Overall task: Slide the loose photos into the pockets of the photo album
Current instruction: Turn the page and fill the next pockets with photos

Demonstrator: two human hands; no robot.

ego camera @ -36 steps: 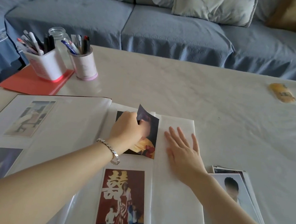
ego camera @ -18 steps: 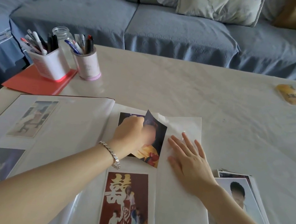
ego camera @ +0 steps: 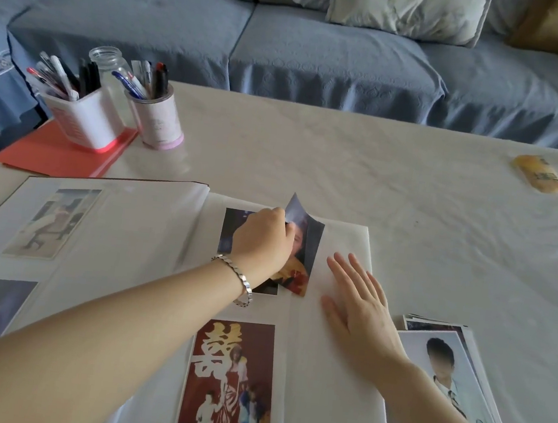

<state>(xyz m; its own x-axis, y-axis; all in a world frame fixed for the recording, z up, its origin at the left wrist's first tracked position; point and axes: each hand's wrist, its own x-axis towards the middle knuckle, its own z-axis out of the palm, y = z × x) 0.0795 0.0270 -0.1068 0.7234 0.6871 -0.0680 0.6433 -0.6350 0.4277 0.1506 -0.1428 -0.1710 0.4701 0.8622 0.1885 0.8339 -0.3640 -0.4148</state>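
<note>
The photo album [ego camera: 138,231] lies open on the white table. My left hand [ego camera: 262,242] pinches a loose photo [ego camera: 303,245] over the upper pocket of the right page; the photo's right side curls up off the page. My right hand [ego camera: 360,306] lies flat with spread fingers on the right page's white margin, just right of that photo. A red photo with a gold character [ego camera: 230,385] sits in the pocket below. Two photos show in the left page's pockets. A stack of loose photos [ego camera: 450,370] lies right of the album, next to my right wrist.
Two pen holders [ego camera: 88,115] [ego camera: 158,116] and a glass jar [ego camera: 109,61] stand at the back left, one on a red folder [ego camera: 53,153]. A yellow packet [ego camera: 538,173] lies at the far right. A blue sofa [ego camera: 322,47] runs behind the table.
My left hand has shifted the loose photo slightly rightward, and its right edge curls up more. My right hand has stayed flat on the page.
</note>
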